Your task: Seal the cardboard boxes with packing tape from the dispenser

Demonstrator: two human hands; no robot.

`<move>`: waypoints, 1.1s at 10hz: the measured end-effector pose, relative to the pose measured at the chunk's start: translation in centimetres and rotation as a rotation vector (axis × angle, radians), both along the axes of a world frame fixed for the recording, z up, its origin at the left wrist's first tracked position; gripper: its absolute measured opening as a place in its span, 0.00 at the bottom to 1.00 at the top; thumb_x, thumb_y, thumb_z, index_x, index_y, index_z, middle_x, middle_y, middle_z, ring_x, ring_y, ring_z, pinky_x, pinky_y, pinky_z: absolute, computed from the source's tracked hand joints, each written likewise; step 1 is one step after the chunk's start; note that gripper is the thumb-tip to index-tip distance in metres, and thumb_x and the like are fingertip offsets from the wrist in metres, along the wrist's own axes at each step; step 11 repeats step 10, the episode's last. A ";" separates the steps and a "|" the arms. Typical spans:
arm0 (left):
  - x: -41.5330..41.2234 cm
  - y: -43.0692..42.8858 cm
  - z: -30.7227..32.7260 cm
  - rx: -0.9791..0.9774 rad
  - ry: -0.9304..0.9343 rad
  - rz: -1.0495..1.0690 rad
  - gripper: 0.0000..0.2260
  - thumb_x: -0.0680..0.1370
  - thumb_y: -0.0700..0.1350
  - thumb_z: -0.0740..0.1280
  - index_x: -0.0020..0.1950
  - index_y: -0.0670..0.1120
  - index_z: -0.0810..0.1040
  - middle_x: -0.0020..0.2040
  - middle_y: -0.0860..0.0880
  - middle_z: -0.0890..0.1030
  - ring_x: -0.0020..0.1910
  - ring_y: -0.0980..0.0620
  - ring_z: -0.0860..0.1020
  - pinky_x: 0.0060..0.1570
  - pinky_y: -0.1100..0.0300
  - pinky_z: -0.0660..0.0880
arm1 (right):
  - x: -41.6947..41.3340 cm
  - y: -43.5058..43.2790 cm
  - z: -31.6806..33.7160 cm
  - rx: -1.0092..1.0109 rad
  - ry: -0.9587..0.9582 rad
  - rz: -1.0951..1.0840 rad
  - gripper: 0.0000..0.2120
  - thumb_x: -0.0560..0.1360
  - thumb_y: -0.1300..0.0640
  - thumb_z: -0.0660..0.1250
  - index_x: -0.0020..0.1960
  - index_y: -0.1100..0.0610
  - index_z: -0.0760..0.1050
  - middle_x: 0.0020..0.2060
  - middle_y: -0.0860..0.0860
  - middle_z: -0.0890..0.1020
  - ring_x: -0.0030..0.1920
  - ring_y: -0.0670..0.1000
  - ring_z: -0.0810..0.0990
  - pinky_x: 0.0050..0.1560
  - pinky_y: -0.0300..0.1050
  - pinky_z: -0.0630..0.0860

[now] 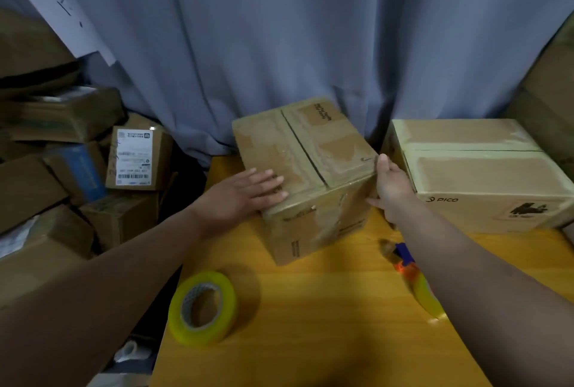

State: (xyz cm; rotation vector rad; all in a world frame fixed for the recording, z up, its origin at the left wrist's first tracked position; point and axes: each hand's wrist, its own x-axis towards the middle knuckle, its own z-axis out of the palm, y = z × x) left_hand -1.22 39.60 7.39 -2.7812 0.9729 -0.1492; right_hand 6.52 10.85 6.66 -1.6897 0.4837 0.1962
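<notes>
Centre cardboard box (335, 150) sits on the yellow table (310, 340), turned corner-on to the person, with its far side near the curtain (279, 44). Left hand (248, 191) lies flat on the near-left part of the lid, fingers straight, pressing and gripping nothing. Right hand (391, 187) is set against the box's right corner, thumb up at the top edge; the fingers that show are straight rather than curled, the rest hidden behind the box. The top seam shows as a dark line between the flaps, likely still to be taped. The board looks worn, with old tape scars, so probably stiff at edges and corners but springy mid-flap; weight cannot be judged. Best held by opposite sides or corners, palm kept off the seam line. Tape dispenser (405, 257), blue and orange, lies near-right on the table, partly under the right forearm. A loose roll of yellow tape (202, 309) lies near-left, well apart from the box. A second box (481, 175) stands just right of the first and crowds the right hand. A pile of boxes (62, 169) sits off the table at left.
</notes>
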 end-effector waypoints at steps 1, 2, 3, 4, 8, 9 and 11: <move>-0.4 -2.4 -0.2 0.015 0.011 -0.077 0.22 0.78 0.55 0.53 0.71 0.52 0.64 0.68 0.47 0.74 0.67 0.45 0.72 0.67 0.50 0.66 | 0.7 0.7 0.3 -0.122 0.076 -0.001 0.35 0.81 0.40 0.49 0.78 0.54 0.35 0.76 0.58 0.57 0.72 0.64 0.61 0.69 0.62 0.64; 0.2 -6.2 -0.3 -0.053 0.080 -0.052 0.25 0.76 0.58 0.56 0.70 0.50 0.71 0.66 0.45 0.76 0.65 0.45 0.75 0.62 0.51 0.71 | 0.8 1.2 0.6 -0.173 0.101 0.098 0.31 0.83 0.45 0.49 0.78 0.60 0.45 0.73 0.59 0.64 0.70 0.62 0.65 0.64 0.51 0.65; 1.4 -11.1 0.3 -0.148 0.121 0.070 0.26 0.79 0.58 0.58 0.76 0.52 0.62 0.75 0.47 0.63 0.74 0.48 0.63 0.71 0.55 0.61 | 0.5 0.8 1.1 -0.203 0.048 0.195 0.23 0.83 0.49 0.50 0.72 0.62 0.63 0.66 0.59 0.72 0.64 0.60 0.72 0.58 0.47 0.68; 3.4 -15.2 0.6 -0.167 0.141 0.229 0.27 0.82 0.55 0.55 0.78 0.51 0.51 0.79 0.49 0.52 0.77 0.50 0.52 0.74 0.56 0.52 | 0.4 -1.0 1.5 -0.219 -0.012 0.260 0.18 0.83 0.53 0.52 0.68 0.60 0.69 0.62 0.53 0.75 0.58 0.55 0.73 0.55 0.44 0.68; 10.7 -23.2 2.0 -0.117 0.251 0.476 0.26 0.83 0.50 0.54 0.79 0.49 0.48 0.79 0.49 0.50 0.77 0.50 0.52 0.71 0.51 0.60 | 4.9 -9.7 2.7 -0.204 -0.074 0.317 0.14 0.81 0.61 0.57 0.61 0.62 0.77 0.52 0.57 0.80 0.53 0.56 0.78 0.61 0.49 0.74; 9.9 -23.9 2.8 -0.124 0.237 0.532 0.25 0.83 0.51 0.55 0.78 0.49 0.52 0.78 0.48 0.54 0.76 0.49 0.57 0.68 0.48 0.67 | 5.9 -11.3 3.5 -0.252 -0.123 0.435 0.13 0.80 0.62 0.58 0.59 0.65 0.77 0.49 0.58 0.80 0.52 0.57 0.78 0.57 0.48 0.73; 9.6 -24.8 4.5 -0.094 0.134 0.536 0.19 0.82 0.53 0.55 0.71 0.47 0.66 0.66 0.46 0.73 0.61 0.48 0.74 0.52 0.54 0.74 | 6.3 -12.7 4.9 -0.316 -0.154 0.482 0.14 0.81 0.61 0.57 0.58 0.67 0.77 0.49 0.62 0.80 0.52 0.58 0.78 0.60 0.53 0.73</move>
